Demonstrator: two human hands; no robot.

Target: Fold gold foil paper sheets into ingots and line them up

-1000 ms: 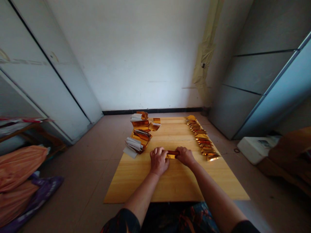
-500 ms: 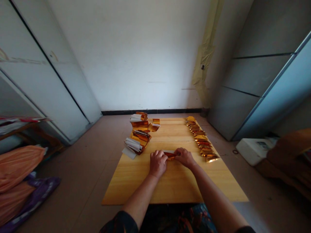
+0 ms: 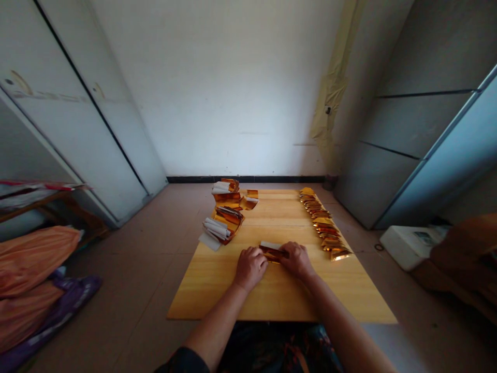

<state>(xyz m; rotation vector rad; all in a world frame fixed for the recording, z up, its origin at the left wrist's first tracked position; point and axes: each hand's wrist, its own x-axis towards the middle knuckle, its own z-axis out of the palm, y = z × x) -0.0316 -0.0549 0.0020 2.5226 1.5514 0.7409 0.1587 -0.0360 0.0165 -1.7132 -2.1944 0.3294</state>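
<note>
Near the front middle of the counter [image 3: 272, 295], both hands hold a gold foil strip [image 3: 274, 253] lying flat-ish on the wood, its long axis running across the counter. Compared with the earlier frames, a white paper strip [image 3: 270, 245] now shows along the far edge of the foil, where the one-second-old view showed only gold and dark red. More of the strip also lies exposed between the hands.

Hand state: neither hand is open. The left hand [image 3: 250, 268] is curled over the strip's left end, with its fingers [image 3: 256, 254] bent down onto the foil. The right hand [image 3: 297, 260] is closed on the right end, and its knuckles face up. The two hands stand just apart, with the strip bridging the gap. Thumb positions are hidden from this view.

Left of the hands, toward the far edge of the counter, lie two loose piles of folded gold foil and white paper [image 3: 224, 223]. A single white sheet [image 3: 208, 241] sticks out past the counter's left edge. Small foil pieces [image 3: 251, 199] sit just right of the farther pile. Along the counter's right edge runs a slanting row of folded gold foil pieces [image 3: 322, 224], well apart from the right hand.
</note>
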